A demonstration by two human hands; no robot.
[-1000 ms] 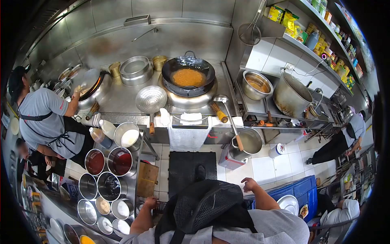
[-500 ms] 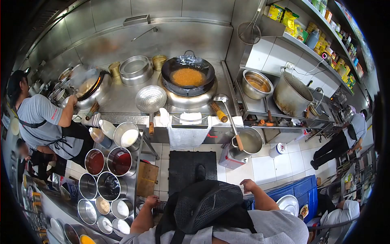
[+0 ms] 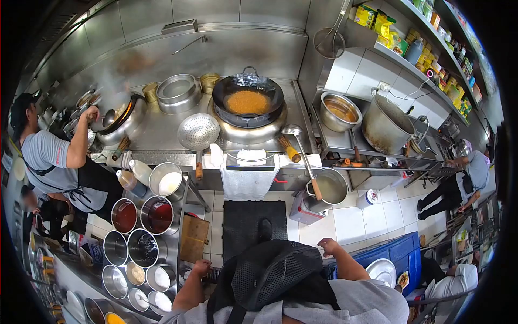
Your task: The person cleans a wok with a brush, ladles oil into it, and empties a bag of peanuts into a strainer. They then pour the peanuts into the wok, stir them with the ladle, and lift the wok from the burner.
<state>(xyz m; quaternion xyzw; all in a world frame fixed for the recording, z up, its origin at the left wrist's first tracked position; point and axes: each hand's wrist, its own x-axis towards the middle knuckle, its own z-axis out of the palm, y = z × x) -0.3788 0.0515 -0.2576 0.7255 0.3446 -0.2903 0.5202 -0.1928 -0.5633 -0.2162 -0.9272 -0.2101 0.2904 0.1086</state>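
Note:
My left hand (image 3: 202,268) is low beside my body, near the edge of the pot-laden counter. Its fingers are curled, and whatever they may hold is hidden. To the right, my right hand (image 3: 327,247) hangs above the floor near a blue bin (image 3: 402,248), fingers loosely bent and apart, holding nothing. Ahead, a black wok (image 3: 221,102) sits on the burner with orange-brown liquid (image 3: 247,102) in it. A perforated skimmer (image 3: 198,132) lies left of the wok. A ladle (image 3: 305,156) lies to the right, its wooden handle over a pot (image 3: 340,181).
On the left counter (image 3: 181,216) stand several steel pots with sauces and powders. A co-worker (image 3: 59,151) works at a steaming wok (image 3: 129,116) on the left; another person (image 3: 469,173) stands far right. A black mat (image 3: 253,216) lies on the floor. A big pot (image 3: 380,129) stands on the right.
The left co-worker's arm has risen, lifting a ladle at the steaming wok. The person far right has shifted an arm toward the counter. My hands stay nearly still.

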